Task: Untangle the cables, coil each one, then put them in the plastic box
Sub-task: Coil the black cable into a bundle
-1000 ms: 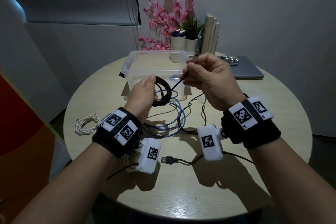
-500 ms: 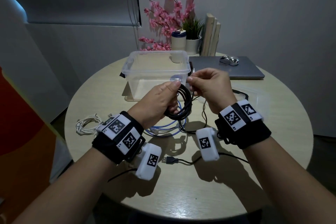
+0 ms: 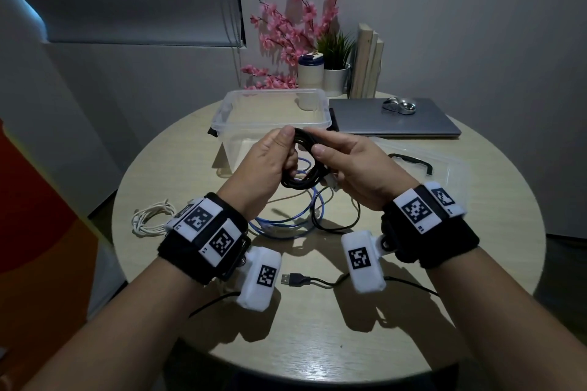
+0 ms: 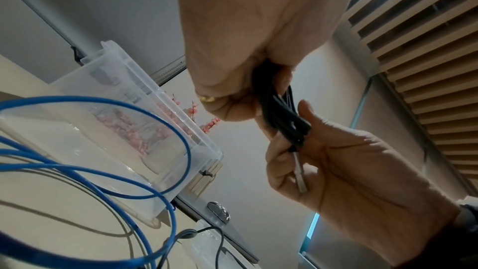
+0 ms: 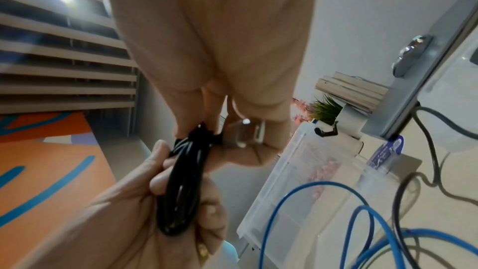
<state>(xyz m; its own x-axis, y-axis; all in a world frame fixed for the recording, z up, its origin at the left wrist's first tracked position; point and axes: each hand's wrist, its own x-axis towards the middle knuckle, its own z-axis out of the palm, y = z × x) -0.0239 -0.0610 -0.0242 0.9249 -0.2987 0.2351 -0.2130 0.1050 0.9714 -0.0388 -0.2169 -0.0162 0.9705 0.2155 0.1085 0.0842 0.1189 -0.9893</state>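
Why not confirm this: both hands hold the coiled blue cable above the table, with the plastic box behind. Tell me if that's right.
Not quite: the coil in the left hand and right hand is the black cable, as the head view shows. The blue cable lies on the table; the plastic box stands behind.

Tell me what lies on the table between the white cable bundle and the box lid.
In the head view, the blue cable tangled with loose black cable lies between the white cable bundle and the box lid.

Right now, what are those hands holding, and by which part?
Both hold one coiled black cable: left hand grips the bundled loops; right hand pinches the loops' top near its plug end.
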